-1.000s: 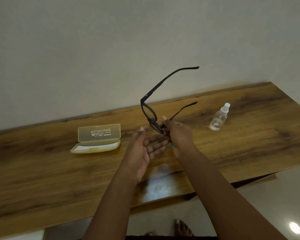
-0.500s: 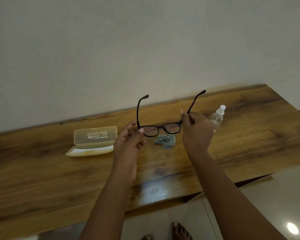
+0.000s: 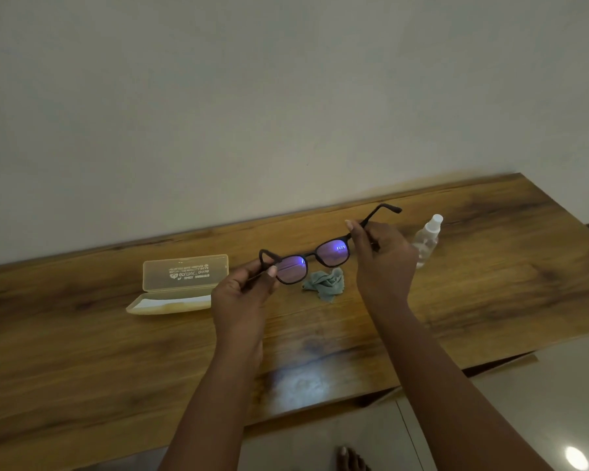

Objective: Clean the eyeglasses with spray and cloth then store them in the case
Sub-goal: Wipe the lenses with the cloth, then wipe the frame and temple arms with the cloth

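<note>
Both hands hold the glasses above the surface: left grip pinching one temple, right grip the other, over the cloth.

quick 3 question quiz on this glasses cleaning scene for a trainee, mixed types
1. True or false: the case is open.
2. Which hand is nearer the spray bottle? A left B right
3. What lies on the table below the eyeglasses?

Key:
1. True
2. B, the right hand; the left hand is nearer the case.
3. The crumpled cloth.
</note>
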